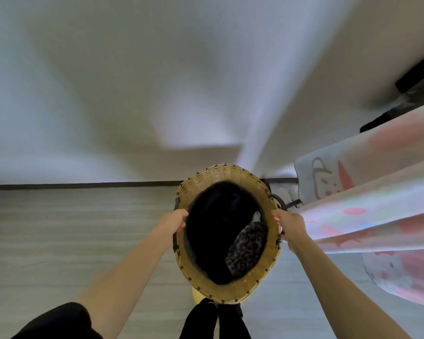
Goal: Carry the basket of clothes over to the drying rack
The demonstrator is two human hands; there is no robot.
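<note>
Carrying is under way, I judge: the left hand [173,222] and right hand [290,225] have their fingers clenched on opposite rims of the basket [227,288], held at 6 o'clock with dark clothes [218,228] inside. Next comes setting it down clear of the patterned sheet [367,204] hanging at 3 o'clock, before the wall [132,94].

A basket [227,184] sits at the centre of the view, held out in front of the person between the left hand [174,222] at its nine o'clock rim and the right hand [290,225] at its three o'clock rim. Clothes [220,231] lie inside it. Hanging sheets [367,206] stand just beside it toward three o'clock. A wall [132,81] rises beyond at twelve o'clock, the floor [71,228] below.
</note>
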